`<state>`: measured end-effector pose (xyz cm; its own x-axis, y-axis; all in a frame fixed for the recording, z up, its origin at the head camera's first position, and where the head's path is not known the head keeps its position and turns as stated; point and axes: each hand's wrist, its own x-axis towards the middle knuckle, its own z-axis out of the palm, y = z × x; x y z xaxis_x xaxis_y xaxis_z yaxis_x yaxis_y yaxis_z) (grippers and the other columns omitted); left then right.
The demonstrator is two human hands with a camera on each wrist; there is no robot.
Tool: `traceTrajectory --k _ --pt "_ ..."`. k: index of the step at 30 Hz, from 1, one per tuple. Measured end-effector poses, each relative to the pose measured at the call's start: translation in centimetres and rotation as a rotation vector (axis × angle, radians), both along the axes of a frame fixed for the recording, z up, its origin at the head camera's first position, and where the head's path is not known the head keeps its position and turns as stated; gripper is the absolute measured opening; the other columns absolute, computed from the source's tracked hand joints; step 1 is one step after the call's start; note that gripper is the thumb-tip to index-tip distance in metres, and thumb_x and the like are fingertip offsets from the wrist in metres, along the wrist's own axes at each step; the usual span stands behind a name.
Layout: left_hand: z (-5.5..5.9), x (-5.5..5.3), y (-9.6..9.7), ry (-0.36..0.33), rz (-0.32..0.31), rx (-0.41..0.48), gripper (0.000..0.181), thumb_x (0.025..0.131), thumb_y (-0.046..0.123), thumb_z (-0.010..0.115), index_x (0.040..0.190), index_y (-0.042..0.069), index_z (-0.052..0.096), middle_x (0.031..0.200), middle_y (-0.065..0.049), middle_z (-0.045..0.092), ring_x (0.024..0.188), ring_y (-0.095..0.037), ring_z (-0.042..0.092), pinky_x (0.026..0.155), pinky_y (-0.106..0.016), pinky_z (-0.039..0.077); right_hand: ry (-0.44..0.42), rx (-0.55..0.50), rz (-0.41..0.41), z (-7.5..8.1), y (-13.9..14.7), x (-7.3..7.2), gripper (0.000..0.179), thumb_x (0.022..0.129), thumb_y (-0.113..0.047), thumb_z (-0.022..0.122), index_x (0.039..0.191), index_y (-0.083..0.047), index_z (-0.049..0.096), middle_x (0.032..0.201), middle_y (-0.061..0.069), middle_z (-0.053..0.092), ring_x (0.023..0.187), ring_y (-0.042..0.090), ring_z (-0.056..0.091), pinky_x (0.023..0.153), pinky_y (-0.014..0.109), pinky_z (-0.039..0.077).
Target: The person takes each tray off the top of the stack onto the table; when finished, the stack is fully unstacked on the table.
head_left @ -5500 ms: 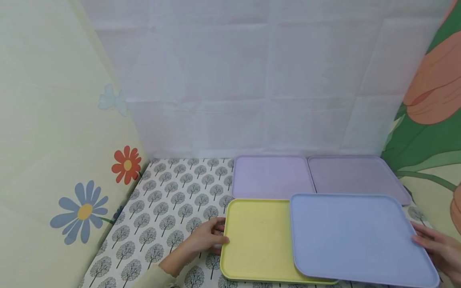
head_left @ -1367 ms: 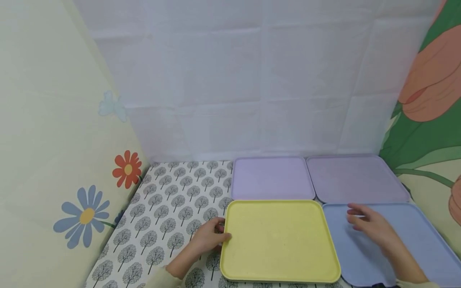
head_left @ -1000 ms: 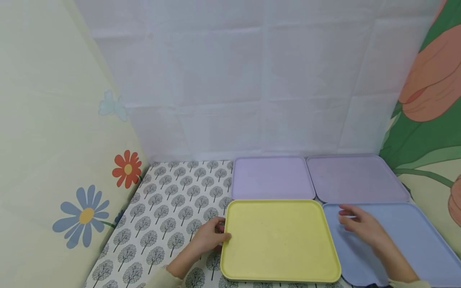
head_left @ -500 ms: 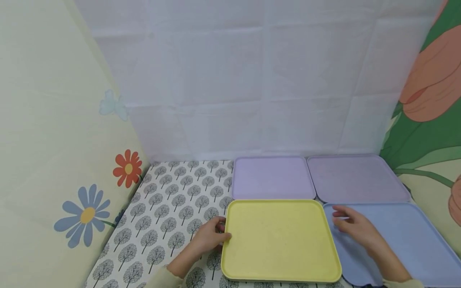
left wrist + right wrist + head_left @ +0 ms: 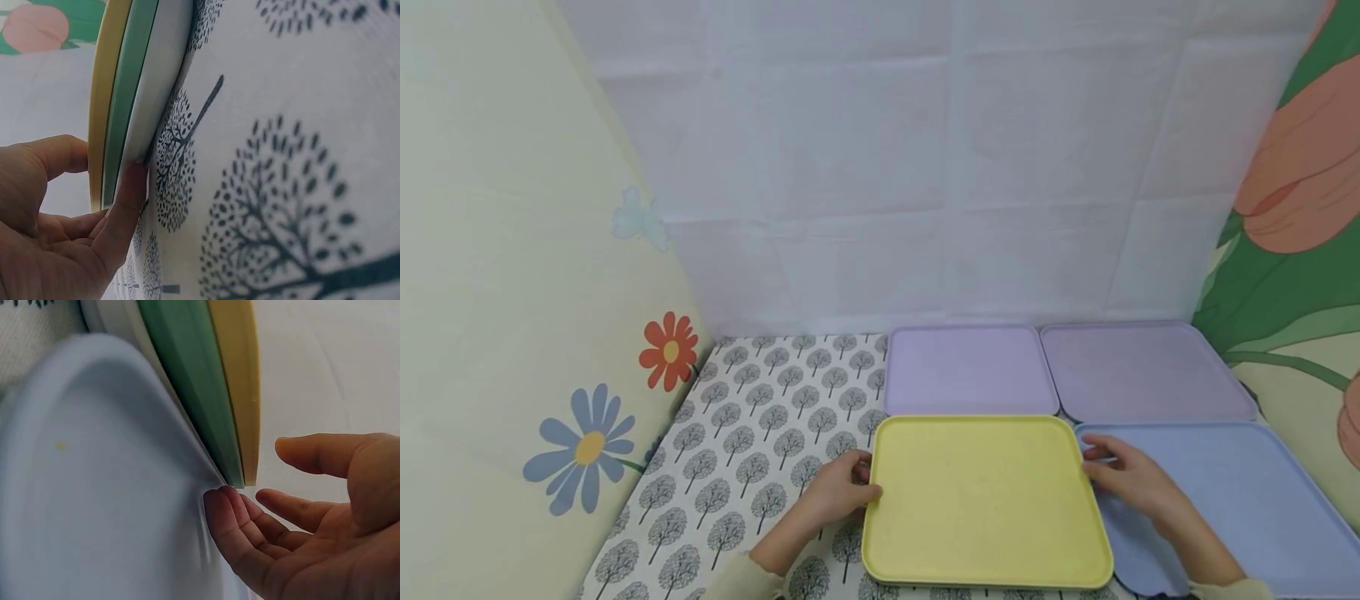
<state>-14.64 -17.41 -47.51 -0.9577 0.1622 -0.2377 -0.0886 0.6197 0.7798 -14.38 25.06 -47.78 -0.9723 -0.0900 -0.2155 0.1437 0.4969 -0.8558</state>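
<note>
A yellow tray (image 5: pixel 985 500) tops a stack in front of me. Under it, the left wrist view shows a green tray (image 5: pixel 132 94) and a white tray (image 5: pixel 164 69). My left hand (image 5: pixel 835 492) holds the stack's left edge, thumb at the yellow rim and a finger against the white tray. At the right edge, my right hand (image 5: pixel 1131 479) reaches over a blue tray (image 5: pixel 1240 492). In the right wrist view its fingertips (image 5: pixel 220 506) are at the stack's lower edge by the blue rim; whether they touch the green tray, I cannot tell. Its thumb stands apart from the yellow tray.
Two purple trays, a lighter one (image 5: pixel 970 371) and a darker one (image 5: pixel 1150 371), lie side by side at the back against a white cloth backdrop (image 5: pixel 887 167). A tree-print cloth (image 5: pixel 760 433) covers the table. Flower-painted walls stand at both sides.
The blue tray, earlier held partly over the yellow one, now lies to its right. My right hand let it go and has moved left to the yellow tray's edge. The left hand stays put.
</note>
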Motion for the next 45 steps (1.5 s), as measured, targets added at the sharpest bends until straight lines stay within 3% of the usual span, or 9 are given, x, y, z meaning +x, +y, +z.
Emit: traceTrajectory --k 4,9,18,23,30,36,40,45 --pt "-0.1 -0.2 0.0 0.025 -0.019 -0.032 0.056 0.080 0.010 0.076 0.129 -0.009 0.057 0.093 -0.007 0.063 0.080 -0.018 0.062 0.064 -0.030 0.062 -0.031 0.019 -0.006 -0.2 -0.3 -0.2 0.061 0.093 -0.015 0.069 0.144 0.010 0.045 0.123 0.025 0.060 0.103 0.028 0.064 0.080 0.037 0.063" --pt "0.0 -0.3 -0.1 0.057 -0.049 -0.072 0.053 0.079 0.010 0.076 0.126 -0.008 0.060 0.092 -0.006 0.064 0.079 -0.017 0.062 0.064 -0.029 0.060 -0.030 0.095 0.001 -0.5 -0.5 -0.5 0.061 0.091 -0.016 0.071 0.142 0.009 0.048 0.118 0.020 0.063 0.101 0.027 0.062 0.076 0.032 0.058" --pt "0.3 -0.3 -0.2 0.052 -0.069 -0.092 0.047 0.075 0.006 0.071 0.120 -0.007 0.064 0.090 -0.007 0.064 0.072 -0.017 0.061 0.059 -0.028 0.060 -0.066 0.143 0.017 -0.3 -0.9 -0.7 0.064 0.091 -0.018 0.072 0.143 0.009 0.046 0.116 0.017 0.062 0.102 0.026 0.059 0.077 0.034 0.056" --pt "1.0 -0.3 -0.3 0.036 -0.046 -0.069 0.052 0.073 0.003 0.068 0.124 -0.009 0.061 0.092 -0.009 0.063 0.074 -0.018 0.061 0.060 -0.029 0.062 -0.078 0.134 0.032 -0.4 -0.6 -0.7 0.068 0.091 -0.024 0.074 0.143 0.009 0.046 0.116 0.016 0.062 0.102 0.026 0.059 0.075 0.033 0.057" --pt "1.6 -0.5 -1.2 -0.082 0.000 0.126 0.061 0.078 0.002 0.066 0.135 -0.011 0.051 0.096 -0.015 0.060 0.072 -0.022 0.065 0.060 -0.036 0.065 -0.082 0.126 0.048 -0.5 -0.2 -0.8 0.070 0.092 -0.031 0.074 0.143 0.009 0.046 0.117 0.016 0.063 0.103 0.026 0.060 0.078 0.036 0.058" --pt "2.2 -0.5 -2.8 -0.213 0.025 0.312 0.065 0.089 0.009 0.066 0.147 -0.005 0.040 0.112 -0.021 0.062 0.084 -0.026 0.069 0.069 -0.044 0.066 -0.058 0.120 0.064 -0.7 -0.1 -0.9 0.064 0.092 -0.024 0.073 0.141 0.008 0.049 0.116 0.016 0.064 0.104 0.027 0.061 0.078 0.033 0.057" --pt "2.6 -0.7 -3.9 -0.255 0.027 0.397 0.068 0.094 0.012 0.065 0.152 -0.003 0.034 0.119 -0.023 0.062 0.089 -0.028 0.070 0.075 -0.046 0.065 -0.024 0.113 0.078 -0.8 -0.1 -0.9 0.061 0.091 -0.018 0.073 0.140 0.009 0.049 0.113 0.015 0.065 0.102 0.026 0.062 0.078 0.031 0.056" --pt "2.7 -1.1 -5.3 -0.284 -0.013 0.464 0.067 0.098 0.013 0.063 0.154 -0.005 0.030 0.115 -0.020 0.063 0.091 -0.028 0.071 0.078 -0.047 0.065 -0.010 0.118 0.082 -0.8 0.0 -0.8 0.061 0.089 -0.015 0.074 0.139 0.010 0.049 0.111 0.014 0.065 0.099 0.023 0.061 0.078 0.031 0.056"
